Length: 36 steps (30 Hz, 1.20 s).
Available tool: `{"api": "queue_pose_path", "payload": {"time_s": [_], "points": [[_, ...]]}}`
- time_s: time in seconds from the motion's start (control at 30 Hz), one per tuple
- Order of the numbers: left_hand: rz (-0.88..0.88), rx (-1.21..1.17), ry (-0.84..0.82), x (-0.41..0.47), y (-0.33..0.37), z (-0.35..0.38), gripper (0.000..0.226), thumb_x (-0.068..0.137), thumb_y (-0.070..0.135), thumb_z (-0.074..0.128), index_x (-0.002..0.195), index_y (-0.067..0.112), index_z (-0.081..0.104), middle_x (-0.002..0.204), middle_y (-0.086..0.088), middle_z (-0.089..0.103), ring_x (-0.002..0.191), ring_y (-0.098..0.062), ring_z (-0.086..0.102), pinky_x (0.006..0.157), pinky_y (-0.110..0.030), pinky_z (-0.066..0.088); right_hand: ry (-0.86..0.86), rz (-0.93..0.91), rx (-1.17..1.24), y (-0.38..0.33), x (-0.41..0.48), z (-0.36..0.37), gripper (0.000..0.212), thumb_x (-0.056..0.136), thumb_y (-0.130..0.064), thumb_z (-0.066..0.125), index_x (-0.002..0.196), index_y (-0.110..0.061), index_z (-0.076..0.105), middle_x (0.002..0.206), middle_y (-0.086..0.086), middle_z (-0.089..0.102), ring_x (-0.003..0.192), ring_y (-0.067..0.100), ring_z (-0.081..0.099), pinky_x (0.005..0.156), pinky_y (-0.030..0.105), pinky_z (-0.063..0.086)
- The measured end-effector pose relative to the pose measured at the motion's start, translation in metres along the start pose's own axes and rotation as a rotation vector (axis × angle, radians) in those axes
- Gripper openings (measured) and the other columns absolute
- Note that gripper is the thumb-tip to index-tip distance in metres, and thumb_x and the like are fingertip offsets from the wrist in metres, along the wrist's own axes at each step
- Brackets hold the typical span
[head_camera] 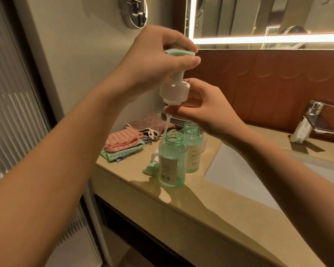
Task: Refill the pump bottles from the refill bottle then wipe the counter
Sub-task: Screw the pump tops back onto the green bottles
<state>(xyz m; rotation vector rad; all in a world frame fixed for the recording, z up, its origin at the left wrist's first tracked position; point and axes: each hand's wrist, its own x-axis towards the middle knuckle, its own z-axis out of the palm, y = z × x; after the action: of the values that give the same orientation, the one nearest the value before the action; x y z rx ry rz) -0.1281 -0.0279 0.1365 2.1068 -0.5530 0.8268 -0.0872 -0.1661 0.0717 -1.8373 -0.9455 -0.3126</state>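
The left hand (162, 49) grips the pump (175, 89) top, the right hand (206, 110) pinches its collar; the tube (167, 124) hangs vertical, the open bottle (172, 160) directly below.

Lit mirror (258, 20) above brown tiled wall (258, 78), beige counter (210, 205).

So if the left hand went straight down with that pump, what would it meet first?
Probably the front bottle: the left hand holds the pump with its tube hanging at that bottle's open neck, though depth is unclear.
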Motion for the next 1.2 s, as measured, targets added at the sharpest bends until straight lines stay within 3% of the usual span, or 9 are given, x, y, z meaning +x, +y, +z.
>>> {"api": "queue_pose_path", "payload": {"time_s": [0.17,0.33,0.47,0.6,0.67,0.77,0.93,1.07,1.2], "points": [[0.017,-0.07,-0.007,0.002,-0.004,0.0,0.026,0.08,0.028,0.07,0.103,0.017,0.069,0.098,0.0,0.068,0.09,-0.006,0.064,0.077,-0.019,0.052,0.064,0.002,0.066,-0.008,0.0,-0.002,0.045,0.085,-0.029,0.068,0.125,-0.013,0.056,0.115,-0.003,0.066,0.105,0.008,0.062,0.09,0.023,0.051],[0.031,-0.002,-0.018,0.004,-0.005,0.003,0.032,0.083,0.026,0.069,0.113,0.015,0.065,0.102,0.0,0.065,0.092,-0.006,0.063,0.079,-0.017,0.052,0.118,-0.012,0.063,-0.007,0.005,-0.004,0.042,0.084,-0.027,0.069,0.122,-0.013,0.06,0.112,-0.001,0.068,0.102,0.011,0.065,0.087,0.035,0.055],[0.021,-0.028,-0.032,0.003,-0.009,0.005,0.056,0.09,0.031,0.06,0.14,0.016,0.039,0.117,-0.002,0.054,0.104,-0.008,0.057,0.084,-0.016,0.05,0.149,-0.061,0.098,-0.007,0.011,-0.006,0.04,0.086,-0.022,0.067,0.123,-0.008,0.059,0.112,0.002,0.068,0.1,0.009,0.066,0.089,0.026,0.053],[-0.096,-0.104,0.046,-0.009,-0.022,0.007,0.049,0.099,0.036,0.04,0.144,0.019,0.03,0.129,0.0,0.05,0.103,-0.001,0.05,0.074,-0.001,0.042,0.207,-0.066,0.173,-0.008,0.021,-0.014,0.036,0.087,-0.016,0.065,0.121,-0.004,0.059,0.107,0.002,0.068,0.097,0.009,0.068,0.081,0.02,0.052],[-0.196,-0.14,0.096,-0.022,-0.041,0.01,0.047,0.099,0.04,0.037,0.142,0.02,0.036,0.135,-0.001,0.049,0.108,-0.005,0.049,0.074,-0.006,0.043,0.22,-0.045,0.19,-0.007,0.023,-0.018,0.035,0.087,-0.014,0.065,0.12,-0.004,0.059,0.104,0.001,0.068,0.095,0.008,0.068,0.077,0.017,0.052],[-0.398,-0.175,0.023,-0.054,-0.073,0.025,0.061,0.09,0.042,0.056,0.144,0.025,0.033,0.137,0.0,0.046,0.114,-0.012,0.049,0.078,-0.017,0.043,0.193,0.01,0.188,0.001,0.022,-0.016,0.035,0.084,-0.013,0.068,0.117,-0.002,0.061,0.103,0.002,0.069,0.091,0.007,0.068,0.075,0.015,0.051],[-0.61,-0.071,-0.171,-0.107,-0.107,0.074,0.112,0.066,0.032,0.083,0.151,0.025,0.011,0.148,0.002,0.037,0.132,-0.015,0.038,0.102,-0.032,0.036,0.116,0.142,0.225,0.029,0.009,0.001,0.039,0.081,-0.012,0.071,0.117,-0.002,0.061,0.101,0.003,0.07,0.087,0.007,0.069,0.07,0.015,0.052],[-0.659,-0.215,-0.059,-0.12,-0.12,0.106,0.121,0.058,0.022,0.089,0.151,0.025,0.012,0.122,0.015,0.05,0.121,-0.01,0.049,0.098,-0.028,0.042,0.078,0.229,0.218,0.056,-0.005,0.021,0.038,0.081,-0.013,0.072,0.118,-0.009,0.063,0.104,-0.003,0.071,0.091,0.005,0.068,0.074,0.014,0.053],[-0.66,-0.174,0.063,-0.123,-0.122,0.121,0.111,0.056,0.034,0.09,0.144,0.033,0.022,0.132,0.009,0.053,0.122,-0.013,0.049,0.101,-0.04,0.045,0.118,0.285,0.26,0.071,-0.015,0.032,0.04,0.085,-0.02,0.068,0.124,-0.013,0.06,0.112,-0.004,0.068,0.1,0.005,0.065,0.074,0.012,0.052]]}}
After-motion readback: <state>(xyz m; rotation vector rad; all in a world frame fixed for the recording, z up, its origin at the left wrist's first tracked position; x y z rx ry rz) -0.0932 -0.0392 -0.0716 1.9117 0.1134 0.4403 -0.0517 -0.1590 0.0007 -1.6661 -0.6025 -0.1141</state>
